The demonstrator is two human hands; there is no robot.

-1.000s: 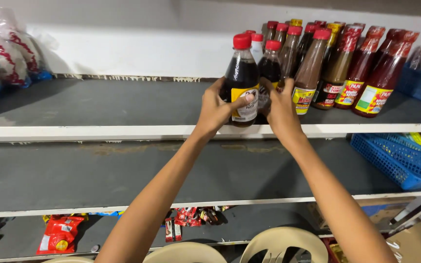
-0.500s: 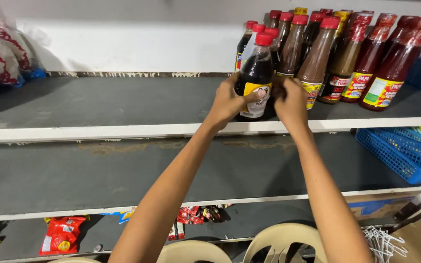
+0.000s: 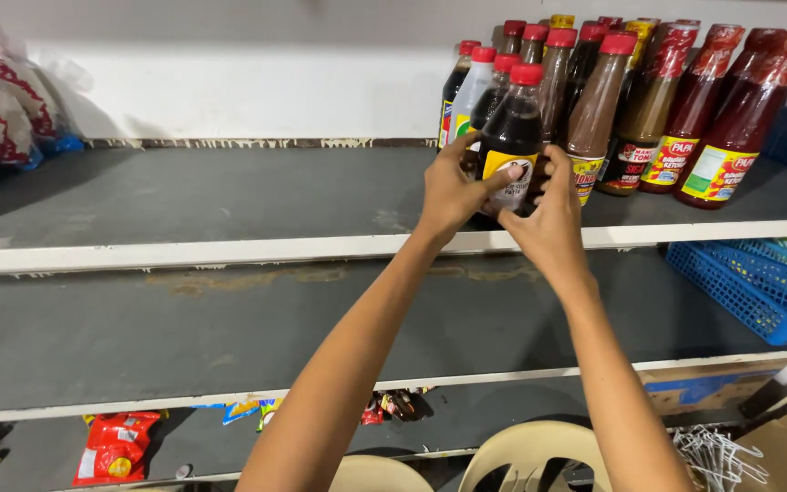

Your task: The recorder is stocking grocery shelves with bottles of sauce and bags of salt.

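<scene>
Head view: both hands [image 3: 503, 196] grip dark bottle [image 3: 510, 137] on grey shelf [image 3: 229, 196], white wall [image 3: 248, 82] behind.

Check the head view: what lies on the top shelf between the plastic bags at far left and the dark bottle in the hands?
Nothing: the grey top shelf is bare from the plastic bags to the dark bottle in the head view.

The left hand [image 3: 455, 189] and right hand [image 3: 548, 217] cover the dark bottle's [image 3: 512, 128] lower half. Right of them, the blue basket [image 3: 758, 287] is cut off by the edge.
</scene>
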